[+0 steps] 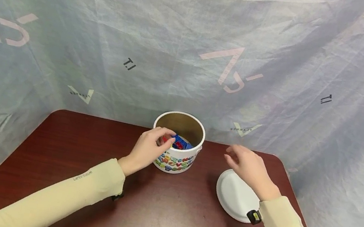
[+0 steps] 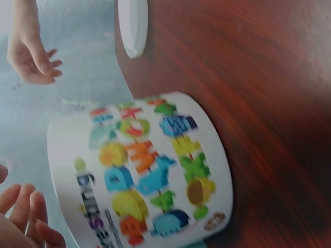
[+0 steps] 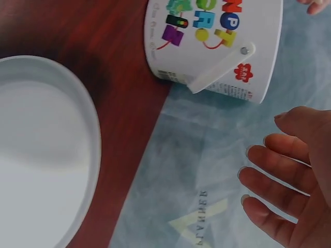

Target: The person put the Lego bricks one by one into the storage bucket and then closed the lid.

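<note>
Near the back edge of the table stands a white bucket (image 1: 173, 160) with colourful printed letters, its top uncovered. Blue and red plastic pieces (image 1: 180, 142) show inside it. My left hand (image 1: 151, 144) hovers at the bucket's near left rim, thumb and fingers apart with nothing visible between them. Off to the right, my right hand (image 1: 247, 165) hangs in the air over a round white lid (image 1: 235, 196) that lies on the table. Its fingers are loosely bent and hold nothing, as the right wrist view shows. A white handle (image 3: 222, 70) hangs against the bucket's side.
The reddish-brown table (image 1: 164, 216) has rounded back corners. A grey printed fabric sheet (image 1: 164, 45) hangs close behind the table and along both sides. The bucket stands close to the sheet, and the lid sits near the table's right edge.
</note>
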`<state>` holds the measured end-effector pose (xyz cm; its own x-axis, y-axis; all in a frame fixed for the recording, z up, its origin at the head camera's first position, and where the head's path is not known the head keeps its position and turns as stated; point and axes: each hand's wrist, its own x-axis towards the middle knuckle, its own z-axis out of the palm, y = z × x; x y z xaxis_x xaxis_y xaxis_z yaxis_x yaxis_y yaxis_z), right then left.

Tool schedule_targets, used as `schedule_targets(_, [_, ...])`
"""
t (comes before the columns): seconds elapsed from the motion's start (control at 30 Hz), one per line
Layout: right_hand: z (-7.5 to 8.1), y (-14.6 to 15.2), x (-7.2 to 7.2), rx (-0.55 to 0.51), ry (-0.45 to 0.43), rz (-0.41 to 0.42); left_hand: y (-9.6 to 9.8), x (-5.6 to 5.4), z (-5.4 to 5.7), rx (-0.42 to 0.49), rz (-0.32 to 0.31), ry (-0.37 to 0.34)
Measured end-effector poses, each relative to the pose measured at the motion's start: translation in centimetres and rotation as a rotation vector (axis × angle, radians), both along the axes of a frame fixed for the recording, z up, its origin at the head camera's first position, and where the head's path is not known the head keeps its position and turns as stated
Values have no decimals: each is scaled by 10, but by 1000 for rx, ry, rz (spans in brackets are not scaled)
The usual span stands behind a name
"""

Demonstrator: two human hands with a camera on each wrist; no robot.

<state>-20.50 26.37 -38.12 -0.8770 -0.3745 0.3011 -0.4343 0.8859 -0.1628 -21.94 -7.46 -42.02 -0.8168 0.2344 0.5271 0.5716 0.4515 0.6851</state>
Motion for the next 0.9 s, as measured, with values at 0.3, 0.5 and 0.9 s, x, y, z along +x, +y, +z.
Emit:
schedule_targets(0.3, [-14, 22, 16, -15, -24, -37, 26, 16, 4, -35, -74, -30])
schedule_targets(0.5, [-25, 35, 26, -39, -53, -71, 42, 23, 1, -41, -181, -69])
schedule_targets(0.9, [-49, 67, 41, -39, -61, -152, 78, 33, -18, -126, -316, -136])
